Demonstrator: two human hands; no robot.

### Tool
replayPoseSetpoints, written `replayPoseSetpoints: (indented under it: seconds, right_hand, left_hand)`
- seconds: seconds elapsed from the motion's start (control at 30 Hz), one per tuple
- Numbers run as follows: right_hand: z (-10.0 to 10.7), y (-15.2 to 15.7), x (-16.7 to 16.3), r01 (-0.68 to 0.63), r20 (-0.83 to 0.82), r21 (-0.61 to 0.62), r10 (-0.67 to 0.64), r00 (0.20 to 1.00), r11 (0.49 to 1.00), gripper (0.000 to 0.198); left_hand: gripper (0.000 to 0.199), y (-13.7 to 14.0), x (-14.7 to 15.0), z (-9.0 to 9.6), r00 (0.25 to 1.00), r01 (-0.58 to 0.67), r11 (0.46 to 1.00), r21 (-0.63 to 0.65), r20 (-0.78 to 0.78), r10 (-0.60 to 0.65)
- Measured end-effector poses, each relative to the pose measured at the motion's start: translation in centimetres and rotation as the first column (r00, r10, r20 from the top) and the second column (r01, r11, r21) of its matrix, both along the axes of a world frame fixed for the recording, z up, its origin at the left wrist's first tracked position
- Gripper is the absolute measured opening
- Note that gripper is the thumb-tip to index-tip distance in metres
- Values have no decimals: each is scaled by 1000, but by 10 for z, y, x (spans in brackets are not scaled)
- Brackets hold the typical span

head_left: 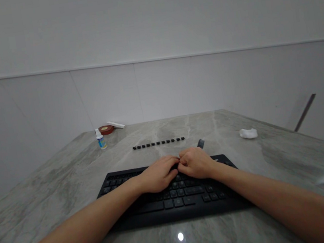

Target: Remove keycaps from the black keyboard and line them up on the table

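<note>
A black keyboard [151,218] lies across the near part of the table, some of its upper keys hidden under my hands. My left hand [159,174] rests over the middle keys with fingers stretched to the right and the thumb apart; its fingertips meet my right hand. Closed into a fist, my right hand [196,163] is over the upper right keys. A dark-handled tool [201,143] sticks out beyond its knuckles; the tool's other end is hidden. Past the keyboard, several small black keycaps [158,143] stand in a row.
At the back left are a white bottle [100,139] with a blue label, a reddish-brown round object [106,129] and a white flat piece [116,124]. A crumpled white item [248,133] lies on the right of the grey marbled table [277,169]. A white wall [157,86] stands behind.
</note>
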State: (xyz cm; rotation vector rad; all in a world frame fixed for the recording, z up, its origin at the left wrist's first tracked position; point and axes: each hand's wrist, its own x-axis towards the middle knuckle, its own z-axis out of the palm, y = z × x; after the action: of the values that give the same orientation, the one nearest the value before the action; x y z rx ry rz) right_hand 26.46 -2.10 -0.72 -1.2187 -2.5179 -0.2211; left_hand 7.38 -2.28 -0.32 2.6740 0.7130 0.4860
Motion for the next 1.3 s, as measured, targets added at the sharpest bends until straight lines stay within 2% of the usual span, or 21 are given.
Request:
replayPoseSetpoints:
  seconds: [0.13,0.23,0.5,0.6,0.77,0.87,0.97,1.03,1.13,1.3]
  right_hand:
    - [-1,-3,2,-27,-52,-15,26,998,1000,28]
    - [-3,-5,3,-48,-86,2,48,995,999,28]
    - [-2,-1,3,-34,-118,-59,27,993,998,29]
    - [-2,3,9,-7,-219,-31,0,976,999,35]
    - [1,8,20,100,-350,49,-77,934,994,39]
    - [11,6,28,57,-290,26,-47,956,998,27]
    - [23,0,38,-174,-143,-110,158,977,979,11]
    - [28,-2,43,-253,-87,-188,241,967,949,7]
    - [26,-3,43,-258,-40,-229,256,966,939,7]
    - [17,-1,34,-228,-10,-202,231,973,953,9]
  left_hand:
    - [32,7,-2,0,998,64,991,-120,32,-60]
    - [30,8,-2,0,997,71,988,-135,26,-68]
    - [31,5,1,-1,998,32,993,-115,54,-26]
    - [31,3,0,-3,998,-13,997,-80,54,18]
    - [30,-3,0,-1,1000,-30,998,56,5,30]
    - [31,-4,0,-1,1000,-22,996,91,-4,22]
    - [32,-4,0,-1,1000,-28,996,87,-4,29]
    - [32,-4,1,0,1000,-27,996,80,-2,28]
    - [33,-5,1,1,1000,-14,997,77,-1,14]
    - [35,-6,1,0,999,-19,995,93,-29,22]
